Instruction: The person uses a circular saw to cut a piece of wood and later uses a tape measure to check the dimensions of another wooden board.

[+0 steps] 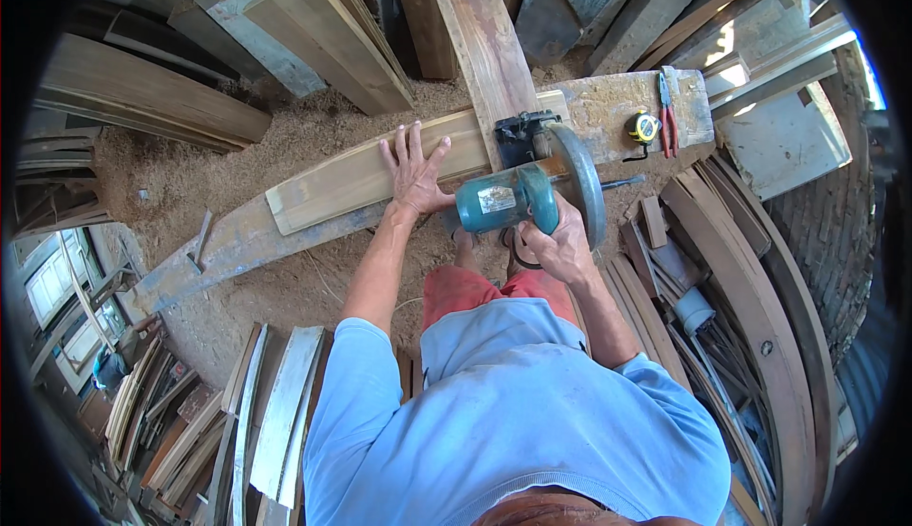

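Note:
My right hand (562,246) is closed round the rear handle of a teal circular saw (492,201). The saw rests at the right part of a pale wooden board (332,187), its curved blade guard on the right side. Whether its blade touches the wood is hidden. My left hand (416,176) lies on the board with its fingers spread, the thumb close to the saw's motor end. A wider wooden plank (489,46) extends away from the saw across the bench. Under the board is a long, worn, dusty bench plank (617,113).
Red-handled pliers (668,117) and a yellow tape measure (642,128) lie on the bench's right end. A dark metal rod (622,182) sticks out beyond the saw. Stacked timber (328,37) leans at the back, and more boards (750,288) stand at right. Sawdust (180,179) covers the ground.

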### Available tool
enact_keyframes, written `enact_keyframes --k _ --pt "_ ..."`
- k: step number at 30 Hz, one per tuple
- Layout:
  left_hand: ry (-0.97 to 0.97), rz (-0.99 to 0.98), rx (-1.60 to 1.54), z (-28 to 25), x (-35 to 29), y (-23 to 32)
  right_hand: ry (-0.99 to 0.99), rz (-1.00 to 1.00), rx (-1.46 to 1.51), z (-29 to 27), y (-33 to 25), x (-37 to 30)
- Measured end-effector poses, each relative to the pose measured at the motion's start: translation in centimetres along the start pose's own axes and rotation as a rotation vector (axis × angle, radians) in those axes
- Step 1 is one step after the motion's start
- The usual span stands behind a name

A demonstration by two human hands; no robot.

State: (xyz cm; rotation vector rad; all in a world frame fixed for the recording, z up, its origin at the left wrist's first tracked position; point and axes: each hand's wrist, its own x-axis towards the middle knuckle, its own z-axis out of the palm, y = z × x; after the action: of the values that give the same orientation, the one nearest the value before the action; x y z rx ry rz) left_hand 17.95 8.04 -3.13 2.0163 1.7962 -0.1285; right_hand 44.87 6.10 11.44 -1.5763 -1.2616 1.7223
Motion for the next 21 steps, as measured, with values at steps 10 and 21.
enact_keyframes --k 10,21 --pt "0.089 0.068 0.031 1.4 0.1 -0.9 -0.003 -0.064 0.008 0.1 -0.1 2.2" --pt "0.109 0.079 0.038 2.2 0.2 -1.2 -0.020 -0.050 0.009 0.2 -0.9 3.4"
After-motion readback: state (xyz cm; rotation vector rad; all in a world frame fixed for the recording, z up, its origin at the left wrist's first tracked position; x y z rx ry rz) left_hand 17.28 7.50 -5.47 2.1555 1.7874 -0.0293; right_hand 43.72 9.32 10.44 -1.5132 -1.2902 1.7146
